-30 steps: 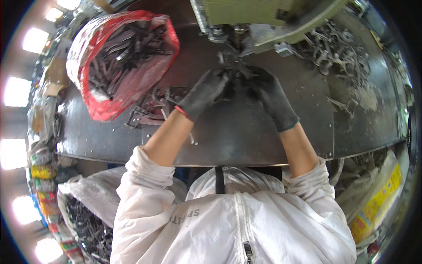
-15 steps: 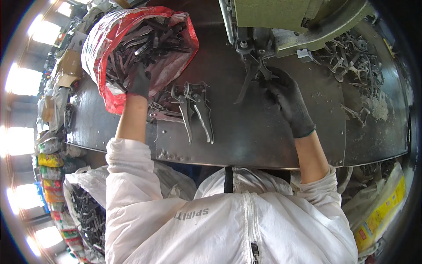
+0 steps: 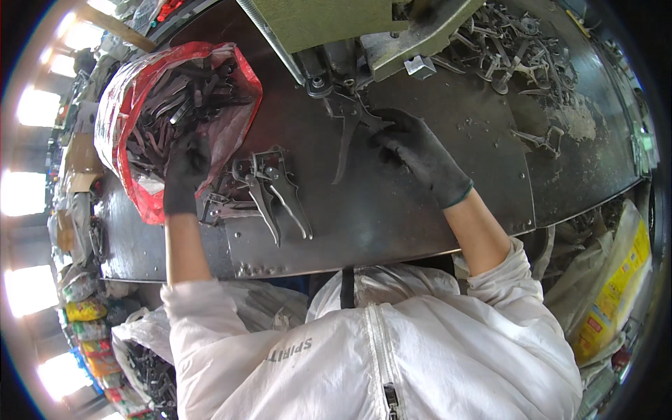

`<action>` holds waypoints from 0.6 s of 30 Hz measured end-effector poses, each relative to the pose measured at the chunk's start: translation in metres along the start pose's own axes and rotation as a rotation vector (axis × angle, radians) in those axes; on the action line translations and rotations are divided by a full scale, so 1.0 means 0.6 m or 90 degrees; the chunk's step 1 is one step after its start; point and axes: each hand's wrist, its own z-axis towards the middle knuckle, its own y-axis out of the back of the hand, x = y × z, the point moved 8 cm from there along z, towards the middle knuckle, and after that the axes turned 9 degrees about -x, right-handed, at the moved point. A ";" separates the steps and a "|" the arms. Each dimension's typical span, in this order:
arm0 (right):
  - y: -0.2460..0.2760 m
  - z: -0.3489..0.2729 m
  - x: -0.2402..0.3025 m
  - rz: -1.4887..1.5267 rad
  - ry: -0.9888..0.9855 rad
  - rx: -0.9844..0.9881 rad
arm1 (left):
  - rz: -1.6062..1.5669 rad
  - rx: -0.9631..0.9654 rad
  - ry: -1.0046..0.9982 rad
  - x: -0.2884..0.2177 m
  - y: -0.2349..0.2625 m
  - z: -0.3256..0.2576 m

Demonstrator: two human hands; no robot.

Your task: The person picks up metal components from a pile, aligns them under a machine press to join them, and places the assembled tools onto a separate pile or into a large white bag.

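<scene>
My left hand (image 3: pixel 187 166), in a dark glove, is at the near side of a red-and-white plastic bag (image 3: pixel 253 87) filled with dark metal handle parts (image 3: pixel 199 87). Its fingertips blend into the dark parts, so their grip is hidden. Under the green press, my right hand (image 3: pixel 420 155), also gloved, has thumb and fingers closed on the right side of a locking-pliers part (image 3: pixel 344 143). One long arm of that part hangs down toward me, and its upper end meets the press tooling (image 3: pixel 319 85). Locking pliers (image 3: pixel 283 192) lie between my hands.
The green press (image 3: pixel 336 21) overhangs the metal table (image 3: pixel 371 217) at the far middle. A heap of loose metal parts (image 3: pixel 518 52) covers the far right. Sacks hang below the table edge, including a white-and-yellow one (image 3: pixel 616 287) at right.
My left hand has drawn back toward me, with more of the glove showing outside the pile. My right hand still grips the pliers part at the press. The whole view has shifted.
</scene>
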 end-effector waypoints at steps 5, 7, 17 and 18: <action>0.016 -0.010 0.000 0.018 0.031 -0.031 | 0.152 0.257 -0.447 0.021 -0.194 -0.226; -0.018 -0.022 0.018 0.110 0.043 -0.063 | 0.014 0.210 -0.308 0.028 -0.237 -0.279; 0.668 -0.102 -0.104 -0.972 0.254 -0.318 | 0.167 0.206 -0.044 0.186 -0.428 -0.385; 0.843 -0.127 -0.163 -0.641 0.092 -0.498 | 0.227 0.248 -0.069 0.200 -0.488 -0.382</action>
